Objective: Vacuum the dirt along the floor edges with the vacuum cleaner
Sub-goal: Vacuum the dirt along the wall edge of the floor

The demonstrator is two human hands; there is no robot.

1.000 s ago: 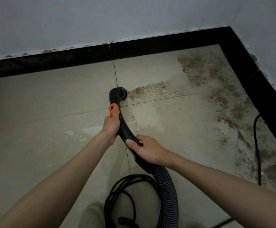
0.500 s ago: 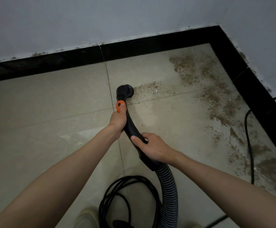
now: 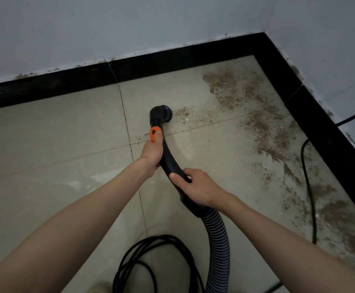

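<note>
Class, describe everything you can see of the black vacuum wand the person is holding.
The curved black plastic vacuum wand ends in a round brush head resting on the beige tiled floor beside brown dirt. An orange slider sits near its top. The left hand holds the upper grip, the right hand the lower; a ribbed grey hose trails behind.

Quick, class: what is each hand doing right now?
Left hand: grips the vacuum wand just below its orange slider.
Right hand: grips the wand's lower end, above the ribbed hose.
</note>
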